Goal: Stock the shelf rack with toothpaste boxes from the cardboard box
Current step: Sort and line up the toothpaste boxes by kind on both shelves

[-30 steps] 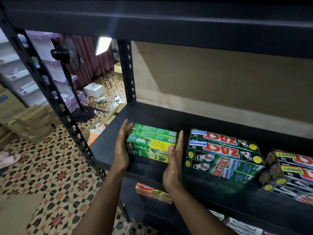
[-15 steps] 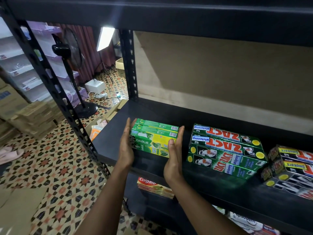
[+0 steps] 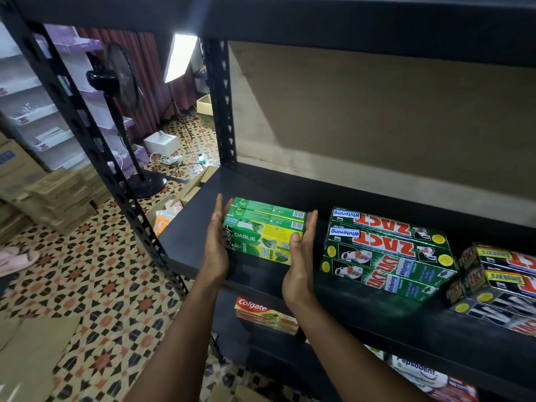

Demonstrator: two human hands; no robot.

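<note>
We hold a small stack of green Darlie toothpaste boxes (image 3: 261,233) on the black shelf (image 3: 261,184) near its left end. Our left hand (image 3: 216,245) lies flat against the stack's left end and our right hand (image 3: 300,265) against its right end, fingers straight, palms pressing inward. Just to the right sits a stack of green ZACT Whitening boxes (image 3: 385,250), then ZACT Smokers boxes (image 3: 499,280). A Colgate box (image 3: 264,314) lies on the shelf below.

smokers boxes (image 3: 499,285) partly beyond right edge
</note>
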